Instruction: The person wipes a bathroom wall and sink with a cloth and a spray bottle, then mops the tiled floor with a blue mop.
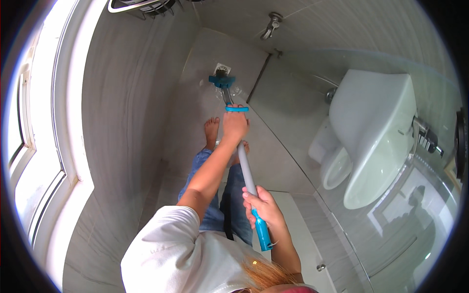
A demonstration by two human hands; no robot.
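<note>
A mop [247,168] with a grey pole, a blue end grip and a blue head slants away from me. My left hand [236,126] is closed around its shaft, fingers at the blue crosspiece. Nearer my body, my right hand [264,204] grips the pole just above the blue end grip. The mop's blue head [222,81] is at the wet grey floor [202,56], right beside a square floor drain [222,69]. Whether the head presses on the floor I cannot tell.
My bare feet [211,128] stand behind the mop head. A glass panel [293,102] runs along the right, with a white washbasin [373,127] and toilet [336,168] beyond. A metal tap [272,24] juts from the far wall. A window [44,146] lines the left.
</note>
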